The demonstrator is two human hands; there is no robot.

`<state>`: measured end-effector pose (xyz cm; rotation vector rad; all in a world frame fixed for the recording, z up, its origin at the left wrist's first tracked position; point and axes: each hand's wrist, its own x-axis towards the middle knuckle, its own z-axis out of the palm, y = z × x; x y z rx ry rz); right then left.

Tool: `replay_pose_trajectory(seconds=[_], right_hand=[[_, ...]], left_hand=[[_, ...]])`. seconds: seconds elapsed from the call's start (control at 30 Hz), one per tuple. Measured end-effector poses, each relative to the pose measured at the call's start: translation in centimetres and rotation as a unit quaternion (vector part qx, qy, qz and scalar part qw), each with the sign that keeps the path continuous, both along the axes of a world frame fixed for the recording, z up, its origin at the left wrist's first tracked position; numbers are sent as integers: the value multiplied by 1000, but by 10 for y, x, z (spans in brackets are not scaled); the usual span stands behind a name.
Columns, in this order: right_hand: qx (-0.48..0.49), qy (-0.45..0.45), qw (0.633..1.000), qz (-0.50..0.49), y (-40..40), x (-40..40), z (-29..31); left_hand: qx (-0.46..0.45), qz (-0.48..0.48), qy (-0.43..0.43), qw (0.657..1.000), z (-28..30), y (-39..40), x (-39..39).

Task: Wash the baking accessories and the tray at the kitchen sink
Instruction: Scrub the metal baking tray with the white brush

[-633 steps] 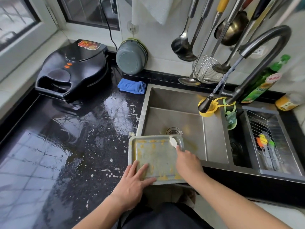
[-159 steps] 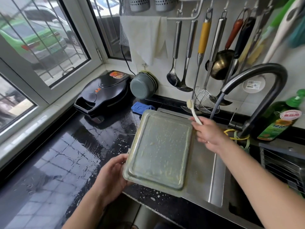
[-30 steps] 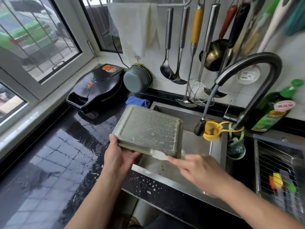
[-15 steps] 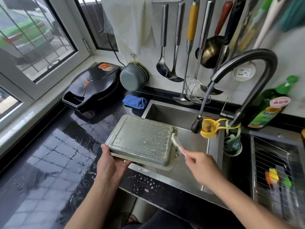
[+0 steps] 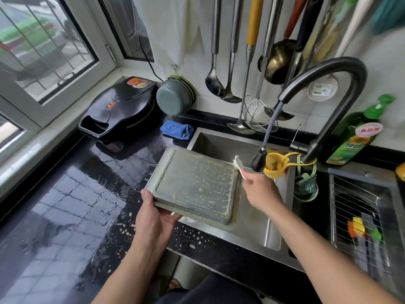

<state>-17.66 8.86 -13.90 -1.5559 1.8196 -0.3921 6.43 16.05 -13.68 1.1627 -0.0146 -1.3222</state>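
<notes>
A grey metal baking tray (image 5: 195,183) is held upside down over the left part of the steel sink (image 5: 221,145), its underside dotted with batter specks and yellowish smears. My left hand (image 5: 155,218) grips the tray's near left corner from below. My right hand (image 5: 258,189) holds a small white brush (image 5: 237,164) whose head touches the tray's far right corner. The black faucet's spray head (image 5: 258,159) hangs just right of the brush; no water is visible.
The wet black counter (image 5: 76,205) carries batter spatter near the sink edge. A black electric griddle (image 5: 118,110), a grey bowl (image 5: 173,99) and a blue cloth (image 5: 176,129) stand behind. Ladles and skimmers (image 5: 252,84) hang above. A drying rack (image 5: 363,218) and a green detergent bottle (image 5: 355,137) sit right.
The brush has travelled from the tray's near edge up along its right side to the far right corner. The tray has tilted flatter and sits slightly lower over the sink.
</notes>
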Motion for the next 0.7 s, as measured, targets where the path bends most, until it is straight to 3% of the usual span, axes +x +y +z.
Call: replay_pose_trajectory(seconds=[0.13, 0.2, 0.27, 0.4, 0.5, 0.63, 0.7], right_hand=[[-39, 0, 999, -9, 14, 6, 3], [-29, -41, 998, 44, 46, 20, 6], [-20, -24, 994, 106, 59, 21, 1], [-27, 25, 998, 45, 58, -5, -4], [-14, -45, 984, 174, 95, 10, 8], [-20, 41, 997, 64, 74, -8, -3], [-18, -5, 993, 115, 78, 6, 4]], left_hand=[[-7, -46, -8, 999, 6, 0, -8], [-5, -44, -12, 999, 3, 0, -10], [-1, -29, -11, 1000, -2, 2, -8], [-2, -14, -1, 1000, -4, 4, -1], [0, -12, -4, 1000, -4, 3, -2], [0, -7, -5, 1000, -3, 3, -6], [-3, -26, -12, 1000, -2, 3, -15]])
